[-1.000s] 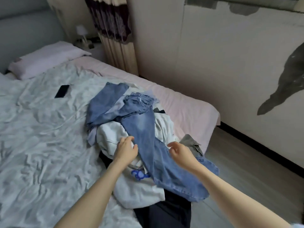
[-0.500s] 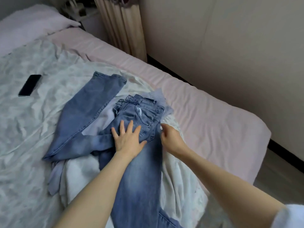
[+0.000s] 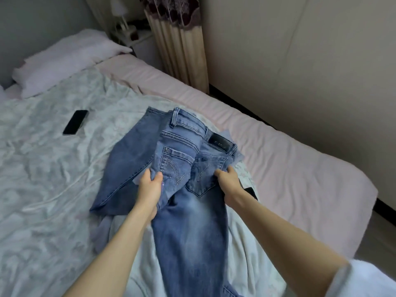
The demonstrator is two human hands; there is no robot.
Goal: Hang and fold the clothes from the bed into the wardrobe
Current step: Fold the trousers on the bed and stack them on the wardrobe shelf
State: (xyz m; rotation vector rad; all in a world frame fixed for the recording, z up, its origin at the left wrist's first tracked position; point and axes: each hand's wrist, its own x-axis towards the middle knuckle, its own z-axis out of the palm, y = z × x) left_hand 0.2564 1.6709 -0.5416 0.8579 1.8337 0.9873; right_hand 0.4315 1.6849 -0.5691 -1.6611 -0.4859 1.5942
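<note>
- Blue jeans (image 3: 188,221) lie on top of the clothes pile on the bed (image 3: 278,159), seat side up, both back pockets showing, waistband pointing away from me toward the wall.
- My left hand (image 3: 150,187) grips the left side of the seat, by the left back pocket; thumb on top of the denim, fingers curled around the bunched edge.
- My right hand (image 3: 230,185) grips the right side of the seat beside the right back pocket; fingers curled into the fabric, fingertips buried in the fold.
- The waist end is raised and crumpled between my two hands; a dark leather patch (image 3: 221,144) sits on the waistband, near its right end.
- One leg runs back toward me between my forearms, flat over a white garment (image 3: 246,254).
- The other leg (image 3: 128,166) lies to the left on the bedding, just beyond my left hand.
- A pale blue garment (image 3: 105,232) peeks out beneath the jeans, lower left.
- Black phone (image 3: 75,122) lies face-down or dark on the crumpled pale duvet (image 3: 42,189), well apart from the pile, to the left.
- Pink pillow (image 3: 64,61) at the head of the bed; pink sheet bare along the right side.
- Patterned curtain (image 3: 180,39) hangs in the corner past the bed.
</note>
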